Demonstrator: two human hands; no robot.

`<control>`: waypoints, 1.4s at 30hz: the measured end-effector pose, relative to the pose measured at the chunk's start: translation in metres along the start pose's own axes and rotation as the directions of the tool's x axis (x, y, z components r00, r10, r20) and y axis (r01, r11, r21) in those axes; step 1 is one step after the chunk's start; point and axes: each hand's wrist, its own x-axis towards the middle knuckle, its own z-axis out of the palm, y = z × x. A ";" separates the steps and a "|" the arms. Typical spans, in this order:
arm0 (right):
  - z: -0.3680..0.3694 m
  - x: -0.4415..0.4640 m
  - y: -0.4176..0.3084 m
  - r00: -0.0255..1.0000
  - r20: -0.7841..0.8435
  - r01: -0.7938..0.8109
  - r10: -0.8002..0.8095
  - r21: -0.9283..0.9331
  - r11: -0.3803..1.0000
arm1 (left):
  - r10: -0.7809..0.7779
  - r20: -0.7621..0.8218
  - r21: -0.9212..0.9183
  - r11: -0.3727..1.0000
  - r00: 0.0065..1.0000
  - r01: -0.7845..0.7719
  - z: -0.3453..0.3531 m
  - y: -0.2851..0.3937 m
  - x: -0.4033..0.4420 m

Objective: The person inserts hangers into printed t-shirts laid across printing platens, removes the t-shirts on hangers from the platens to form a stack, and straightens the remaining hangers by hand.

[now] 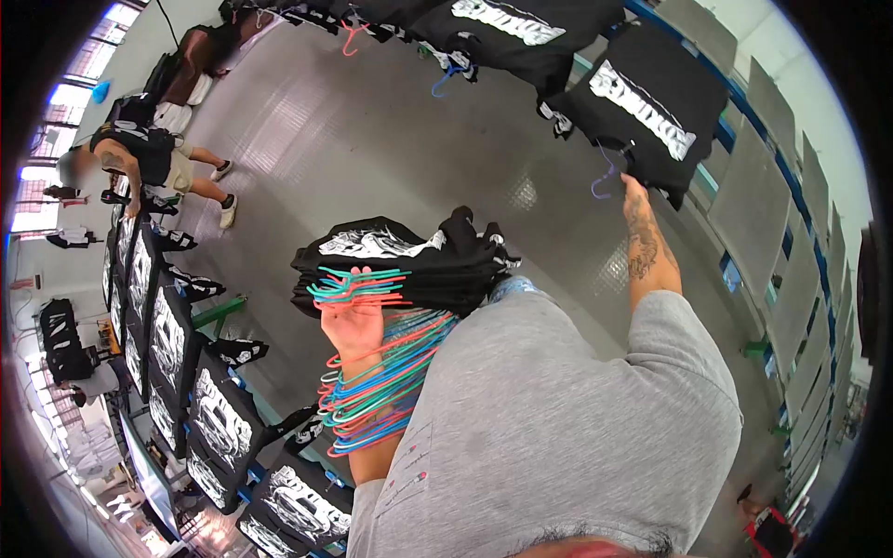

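My left hand [353,321] is closed around the hooks of several red and green hangers [367,288]. A thick bundle of black printed T-shirts [391,246] hangs from them. More plastic hangers [395,381] in red, blue, green and white are looped over my left forearm. On the right, my outstretched right hand [633,186] is closed at the lower edge of a black T-shirt [642,102] with white lettering, which lies on a board. Beside that hand, a purple hanger hook [603,181] sticks out from the shirt. The fingertips are partly hidden.
Black shirts [507,33] on boards continue along the top, with a blue hanger hook [446,82] sticking out. Grey boards [758,191] line the right side. Another person [153,167] stands by a row of printed shirts [219,423] on the left. Grey floor [372,139] lies between.
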 end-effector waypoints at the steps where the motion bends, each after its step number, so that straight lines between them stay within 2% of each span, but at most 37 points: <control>1: -0.005 0.075 0.037 0.983 0.182 -0.005 -0.006 0.063 0.998 | 0.014 0.016 0.000 1.000 1.000 -0.014 0.003 0.004 0.007; 3: 0.001 0.019 0.008 0.977 0.177 -0.126 0.122 0.009 0.992 | 0.053 -0.034 0.033 0.998 0.998 -0.052 0.012 0.012 0.019; 5: 0.004 0.038 0.020 0.882 0.433 -0.222 0.185 0.036 0.974 | 0.110 -0.104 0.061 0.993 0.988 -0.104 0.026 0.018 0.026; 7: 0.004 0.013 0.004 0.740 0.645 -0.329 0.189 0.102 0.939 | 0.133 -0.070 0.053 0.990 0.989 -0.130 0.021 0.030 0.045; 8: 0.008 -0.002 0.002 0.739 0.655 -0.395 0.158 0.231 0.889 | 0.142 -0.052 0.048 0.989 0.988 -0.140 0.022 0.036 0.053; 9: 0.005 -0.007 -0.001 0.741 0.666 -0.324 0.085 0.244 0.914 | 0.156 -0.062 0.035 0.987 0.986 -0.154 0.037 0.035 0.054; 10: -0.001 0.014 0.000 0.674 0.738 -0.354 -0.028 0.356 0.865 | 0.153 -0.078 0.030 0.988 0.985 -0.152 0.042 0.040 0.063; 11: 0.001 0.011 -0.016 0.446 0.863 -0.507 -0.238 0.463 0.727 | 0.150 -0.100 0.019 0.989 0.984 -0.149 0.042 0.041 0.072; 12: -0.001 0.007 -0.035 0.216 0.863 -0.683 -0.457 0.468 0.561 | 0.142 -0.132 0.009 0.990 0.981 -0.142 0.040 0.042 0.073; 13: 0.000 0.024 -0.056 0.353 0.796 -0.621 -0.492 0.592 0.513 | 0.174 -0.160 -0.023 0.983 0.972 -0.180 0.041 0.042 0.078; 14: 0.003 0.044 -0.074 0.486 0.705 -0.538 -0.516 0.707 0.460 | 0.203 -0.117 -0.030 0.978 0.972 -0.208 0.046 0.044 0.082; 15: 0.023 0.031 -0.108 0.651 0.560 -0.343 -0.512 0.819 0.459 | 0.199 -0.140 0.002 0.980 0.970 -0.200 0.046 0.049 0.090; 16: 0.051 -0.010 -0.162 0.772 0.373 -0.124 -0.514 0.882 0.455 | 0.194 -0.155 0.034 0.981 0.969 -0.191 0.046 0.055 0.098; 18: 0.106 -0.088 -0.239 0.777 0.276 0.177 -0.565 0.766 0.618 | 0.188 -0.144 -0.010 0.981 0.972 -0.191 0.053 0.060 0.107; 20: 0.163 -0.124 -0.277 0.637 0.402 0.395 -0.657 0.562 0.727 | 0.176 -0.102 -0.033 0.983 0.979 -0.180 0.053 0.068 0.119; 21: 0.195 -0.158 -0.286 0.525 0.479 0.587 -0.703 0.395 0.707 | 0.195 -0.112 -0.032 0.979 0.974 -0.199 0.058 0.072 0.124; 22: 0.220 -0.202 -0.287 0.414 0.569 0.755 -0.711 0.222 0.617 | 0.196 -0.092 -0.033 0.979 0.976 -0.200 0.058 0.076 0.129; 23: 0.235 -0.249 -0.283 0.221 0.669 0.855 -0.710 0.218 0.471 | 0.198 -0.073 -0.035 0.979 0.977 -0.201 0.057 0.080 0.132; 24: 0.250 -0.296 -0.279 0.027 0.752 0.922 -0.659 0.236 0.308 | 0.200 -0.056 -0.038 0.979 0.978 -0.202 0.054 0.086 0.136; 26: 0.258 -0.379 -0.286 -0.172 0.963 0.905 -0.210 0.238 0.353 | 0.191 -0.053 -0.029 0.981 0.980 -0.193 0.042 0.099 0.145; 29: 0.244 -0.473 -0.298 -0.039 0.990 0.904 -0.134 0.092 0.418 | 0.189 -0.091 -0.052 0.980 0.978 -0.194 0.032 0.123 0.156; 30: 0.239 -0.508 -0.307 -0.033 0.964 0.912 -0.263 0.136 0.387 | 0.160 -0.098 -0.061 0.984 0.982 -0.167 0.021 0.133 0.159; 32: 0.252 -0.533 -0.313 -0.046 0.865 0.867 -0.500 0.283 0.409 | 0.172 0.017 -0.050 0.984 0.985 -0.171 0.006 0.149 0.169; 33: 0.267 -0.532 -0.312 -0.023 0.858 0.881 -0.513 0.260 0.395 | 0.168 0.022 -0.045 0.985 0.986 -0.167 0.002 0.156 0.171; 34: 0.297 -0.542 -0.295 -0.145 0.852 0.932 -0.503 0.289 0.220 | 0.176 0.023 -0.040 0.984 0.984 -0.175 0.001 0.165 0.175; 36: 0.362 -0.567 -0.255 -0.380 0.819 0.924 -0.430 0.355 -0.140 | 0.201 0.040 -0.073 0.977 0.979 -0.198 0.000 0.182 0.185; 37: 0.374 -0.583 -0.258 -0.396 0.832 0.912 -0.388 0.406 -0.061 | 0.205 0.061 -0.046 0.978 0.977 -0.202 -0.006 0.188 0.190; 38: 0.389 -0.583 -0.265 -0.441 0.796 0.891 -0.415 0.442 -0.100 | 0.206 0.089 -0.015 0.979 0.974 -0.206 -0.008 0.197 0.200; 40: 0.392 -0.603 -0.282 -0.333 0.850 0.919 -0.409 0.390 0.062 | 0.199 -0.029 0.000 0.980 0.980 -0.199 0.007 0.214 0.191; 41: 0.396 -0.611 -0.286 -0.285 0.856 0.944 -0.432 0.328 0.027 | 0.211 -0.005 -0.016 0.977 0.977 -0.212 -0.004 0.218 0.200; 42: 0.418 -0.609 -0.271 -0.334 0.856 0.923 -0.395 0.382 0.047 | 0.227 0.022 0.029 0.973 0.974 -0.227 -0.020 0.220 0.208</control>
